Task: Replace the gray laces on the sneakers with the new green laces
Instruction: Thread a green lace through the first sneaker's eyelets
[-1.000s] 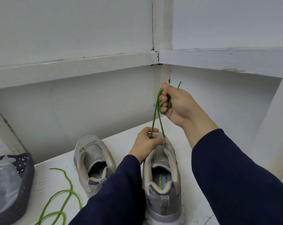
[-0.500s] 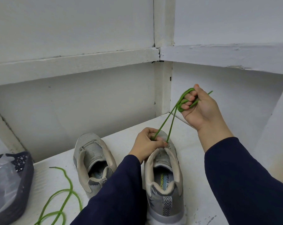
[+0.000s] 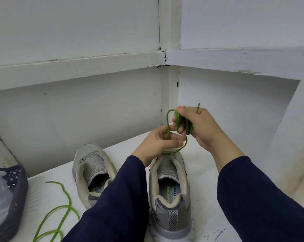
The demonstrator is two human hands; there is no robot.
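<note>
Right hand (image 3: 198, 126) is curled around a bundle of green lace (image 3: 177, 119), raised above the right-side gray sneaker (image 3: 170, 189). Left hand (image 3: 158, 142), just below it, pinches one strand between thumb and fingers; the lace runs down to the sneaker's eyelets. A second sneaker (image 3: 93, 168) stands to the left on the white shelf (image 3: 203, 172), with another green lace (image 3: 68, 198) lying loose beside a dark basket (image 3: 13, 203).

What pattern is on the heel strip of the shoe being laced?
A black-and-white chevron pattern on the heel strip, seen best in the head view.
</note>
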